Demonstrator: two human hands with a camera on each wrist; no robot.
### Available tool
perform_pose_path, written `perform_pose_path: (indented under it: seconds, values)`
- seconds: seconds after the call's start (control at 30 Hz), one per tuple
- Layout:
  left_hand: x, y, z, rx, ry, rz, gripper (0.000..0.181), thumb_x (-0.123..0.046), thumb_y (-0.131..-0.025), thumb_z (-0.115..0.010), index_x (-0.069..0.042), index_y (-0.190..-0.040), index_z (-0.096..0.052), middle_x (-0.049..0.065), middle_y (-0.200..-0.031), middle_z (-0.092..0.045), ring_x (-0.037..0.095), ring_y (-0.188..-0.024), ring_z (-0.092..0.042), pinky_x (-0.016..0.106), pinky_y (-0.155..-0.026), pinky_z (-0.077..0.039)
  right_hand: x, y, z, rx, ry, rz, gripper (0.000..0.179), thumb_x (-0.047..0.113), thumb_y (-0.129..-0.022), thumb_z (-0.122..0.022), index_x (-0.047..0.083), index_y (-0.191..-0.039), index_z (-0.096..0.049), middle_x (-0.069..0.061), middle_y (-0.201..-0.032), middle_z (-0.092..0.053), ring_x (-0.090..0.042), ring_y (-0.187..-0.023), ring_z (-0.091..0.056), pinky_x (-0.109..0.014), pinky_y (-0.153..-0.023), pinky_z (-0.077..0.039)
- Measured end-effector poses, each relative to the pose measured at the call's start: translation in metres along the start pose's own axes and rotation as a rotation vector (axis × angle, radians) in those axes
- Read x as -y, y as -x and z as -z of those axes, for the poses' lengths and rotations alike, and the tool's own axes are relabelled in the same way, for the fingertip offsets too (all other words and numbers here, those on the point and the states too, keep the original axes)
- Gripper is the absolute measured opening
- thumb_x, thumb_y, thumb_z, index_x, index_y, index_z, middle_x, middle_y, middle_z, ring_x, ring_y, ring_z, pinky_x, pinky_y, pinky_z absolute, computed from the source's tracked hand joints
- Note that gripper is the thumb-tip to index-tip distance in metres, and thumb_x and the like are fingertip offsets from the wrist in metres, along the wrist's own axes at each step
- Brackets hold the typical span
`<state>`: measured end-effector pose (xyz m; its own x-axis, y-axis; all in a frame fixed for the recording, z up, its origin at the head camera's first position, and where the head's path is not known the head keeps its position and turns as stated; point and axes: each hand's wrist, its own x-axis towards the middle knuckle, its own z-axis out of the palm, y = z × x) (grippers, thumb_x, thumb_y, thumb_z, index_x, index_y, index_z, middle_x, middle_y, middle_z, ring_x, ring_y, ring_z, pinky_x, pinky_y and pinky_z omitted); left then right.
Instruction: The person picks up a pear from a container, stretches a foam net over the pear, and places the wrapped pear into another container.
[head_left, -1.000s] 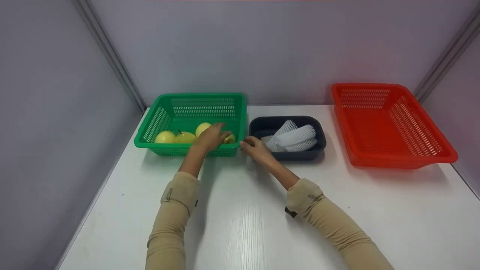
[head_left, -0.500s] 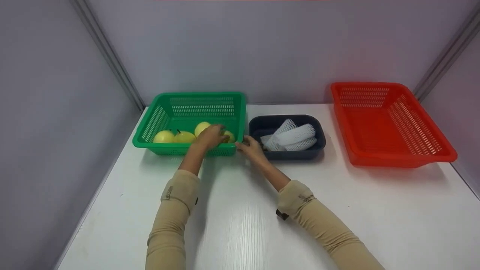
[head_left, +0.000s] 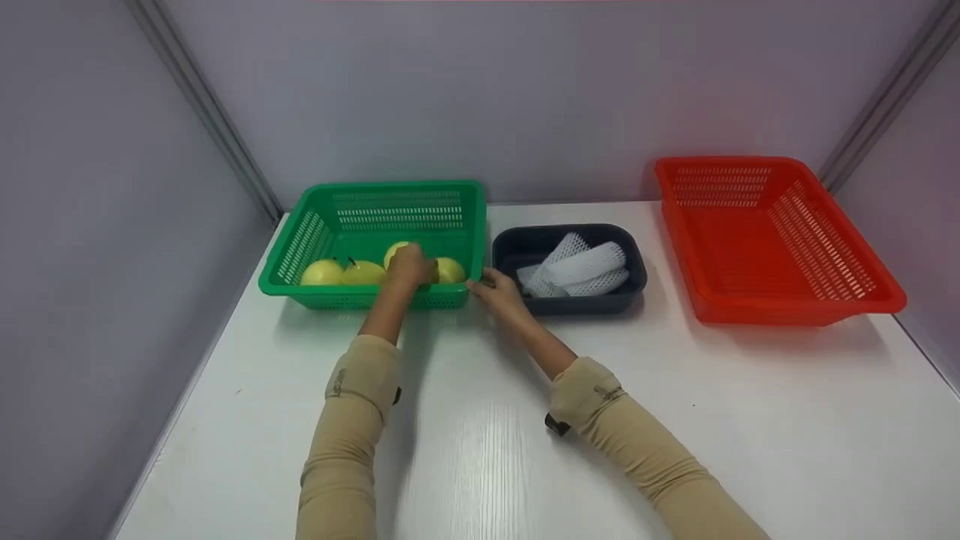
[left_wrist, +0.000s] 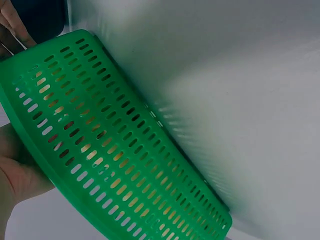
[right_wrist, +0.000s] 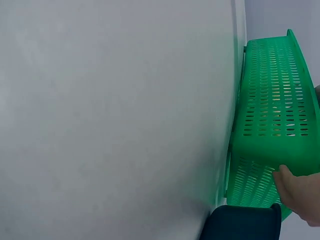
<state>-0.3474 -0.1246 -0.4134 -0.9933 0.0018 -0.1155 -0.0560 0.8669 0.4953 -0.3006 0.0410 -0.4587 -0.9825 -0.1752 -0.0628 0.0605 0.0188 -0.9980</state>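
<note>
In the head view my left hand point(head_left: 409, 265) reaches down into the green basket point(head_left: 300, 290), among several yellow pears lying along its near side. One pear point(head_left: 450, 271) sits just right of the fingers and another point(head_left: 363, 272), stem up, to the left. The fingertips are hidden, so I cannot tell whether they hold a pear. At the basket's front right corner, my right hand point(head_left: 501, 295) grips the rim. The right wrist view shows its thumb point(right_wrist: 283, 172) against the basket's outer wall. Through the slots in the left wrist view, bits of yellow fruit show.
Right beside the green basket stands a dark blue tray point(head_left: 637, 288) with several white foam net sleeves point(head_left: 587, 267) in it. A larger red basket point(head_left: 795, 307) stands at the far right. Wall panels point(head_left: 570, 97) close off the back and sides of the white table point(head_left: 480, 450).
My left hand has drawn back leftward and its fingers have dipped deeper, uncovering the right pear. My right hand has moved left onto the basket's corner. The head view has shifted slightly.
</note>
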Motion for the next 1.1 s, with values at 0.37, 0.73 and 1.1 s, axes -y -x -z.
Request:
perform_pose_path:
  seconds: [0.37, 0.73, 1.1]
  values:
    - [-0.014, 0.001, 0.0, 0.213, -0.088, 0.039, 0.051, -0.037, -0.098, -0.04, 0.008, -0.117, -0.055, 0.02, -0.114, -0.055, 0.027, -0.096, -0.052, 0.039, -0.084, -0.042, 0.0, -0.001, 0.002, 0.002, -0.019, 0.027, 0.043, 0.01, -0.091, -0.055, -0.009, -0.128, -0.044, -0.022, -0.126, -0.049, -0.025, -0.109, -0.05, -0.035, -0.091, -0.041]
    - [-0.022, -0.007, -0.011, 0.246, -0.148, 0.068, 0.071, -0.043, -0.091, -0.049, 0.009, -0.136, -0.028, 0.024, -0.134, -0.035, 0.032, -0.116, -0.04, 0.042, -0.095, -0.036, 0.0, -0.001, 0.001, 0.027, -0.02, 0.034, 0.042, 0.008, -0.093, -0.053, -0.01, -0.129, -0.043, -0.022, -0.126, -0.048, -0.027, -0.112, -0.049, -0.034, -0.091, -0.041]
    - [-0.02, -0.016, -0.014, 0.297, -0.09, 0.105, 0.071, -0.046, -0.089, -0.051, 0.008, -0.132, -0.037, 0.019, -0.127, -0.045, 0.026, -0.11, -0.046, 0.038, -0.092, -0.039, -0.001, -0.003, 0.001, 0.051, -0.152, 0.005, 0.044, 0.003, -0.092, -0.052, -0.012, -0.131, -0.038, -0.025, -0.127, -0.044, -0.03, -0.112, -0.049, -0.039, -0.094, -0.039]
